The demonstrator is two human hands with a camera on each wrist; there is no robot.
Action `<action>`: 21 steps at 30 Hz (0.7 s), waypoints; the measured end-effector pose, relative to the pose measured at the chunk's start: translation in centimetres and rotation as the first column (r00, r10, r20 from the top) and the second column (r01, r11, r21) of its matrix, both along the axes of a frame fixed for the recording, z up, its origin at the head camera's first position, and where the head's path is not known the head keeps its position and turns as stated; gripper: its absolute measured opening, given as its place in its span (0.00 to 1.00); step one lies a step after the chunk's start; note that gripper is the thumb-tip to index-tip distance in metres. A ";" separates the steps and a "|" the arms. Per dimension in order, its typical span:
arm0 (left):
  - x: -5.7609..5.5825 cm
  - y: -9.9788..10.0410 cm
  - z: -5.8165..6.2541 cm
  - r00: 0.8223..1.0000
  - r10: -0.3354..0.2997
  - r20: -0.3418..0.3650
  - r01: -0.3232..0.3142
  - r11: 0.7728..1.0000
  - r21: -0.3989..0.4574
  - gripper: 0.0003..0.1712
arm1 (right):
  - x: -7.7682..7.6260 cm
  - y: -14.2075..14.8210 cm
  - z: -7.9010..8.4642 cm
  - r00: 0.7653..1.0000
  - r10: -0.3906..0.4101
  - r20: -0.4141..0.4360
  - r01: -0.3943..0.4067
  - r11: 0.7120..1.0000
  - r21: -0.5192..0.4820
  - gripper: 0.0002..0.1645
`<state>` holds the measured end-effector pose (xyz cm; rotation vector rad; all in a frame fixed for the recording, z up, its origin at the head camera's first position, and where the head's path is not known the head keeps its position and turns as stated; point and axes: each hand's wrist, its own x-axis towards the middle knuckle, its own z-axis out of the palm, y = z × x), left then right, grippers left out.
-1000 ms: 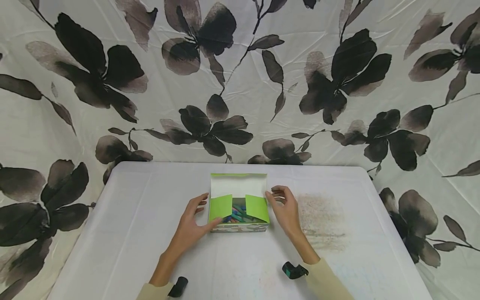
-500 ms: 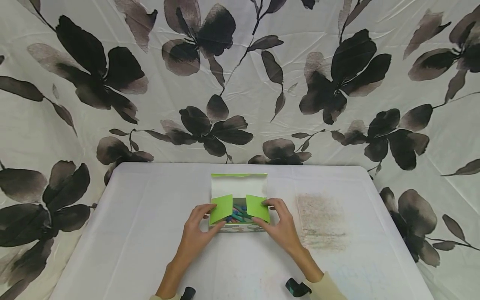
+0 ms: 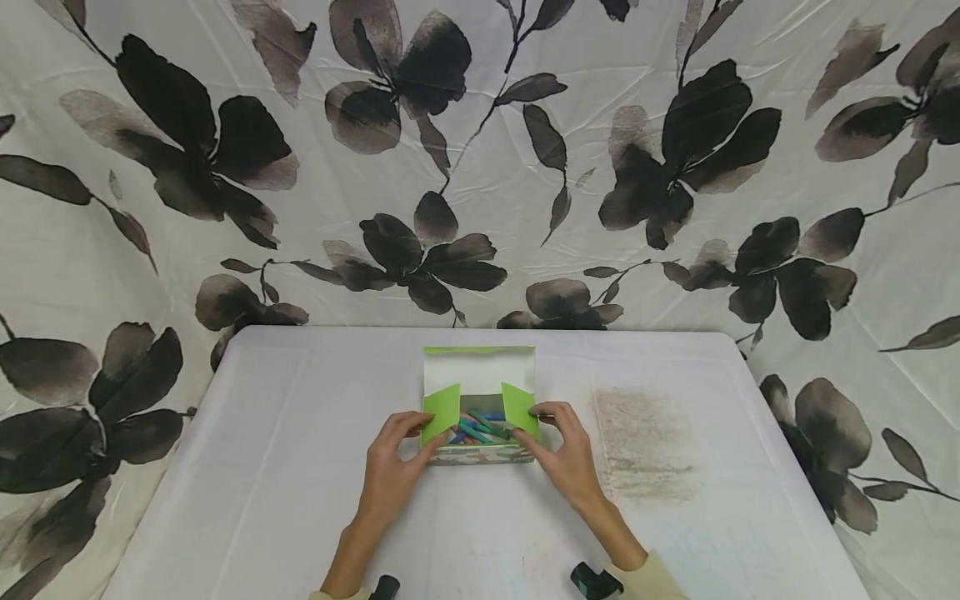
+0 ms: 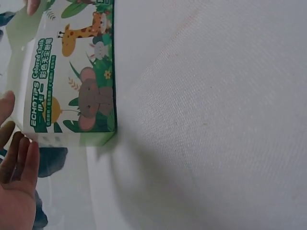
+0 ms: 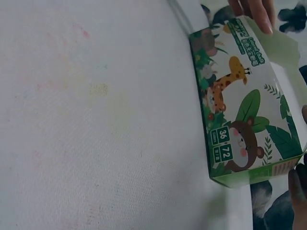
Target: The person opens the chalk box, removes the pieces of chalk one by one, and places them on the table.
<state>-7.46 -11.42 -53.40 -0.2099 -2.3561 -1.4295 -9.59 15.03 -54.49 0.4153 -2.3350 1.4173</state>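
A cardboard box of colored chalk (image 3: 480,455) stands on the table with its lid raised at the back. Several chalk sticks (image 3: 480,429), green, blue and reddish, lie loose inside. My left hand (image 3: 390,467) holds the left green side flap (image 3: 441,412) at its edge, fingers outside and thumb near the front corner. On the other side, my right hand (image 3: 566,458) holds the right green flap (image 3: 519,408) the same way. Both flaps stand partly raised. Printed animals cover the box front (image 4: 86,72) in the left wrist view; the right wrist view cuts off most of my right hand (image 5: 298,191).
The white table (image 3: 300,400) carries a brownish smudged patch (image 3: 645,446) right of the box. Behind it hangs a floral cloth (image 3: 480,167). Black wrist cameras (image 3: 596,581) sit at both sleeves.
My right hand has come down from beside the box onto its right flap, and my left fingers have closed on the left flap. Both flaps have swung outward, baring more chalk.
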 end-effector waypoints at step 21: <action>0.6 -0.8 0.2 0.975 0.066 0.212 -0.134 0.937 0.323 0.17 | 0.5 1.1 0.3 0.911 0.063 0.407 0.129 0.895 -0.427 0.21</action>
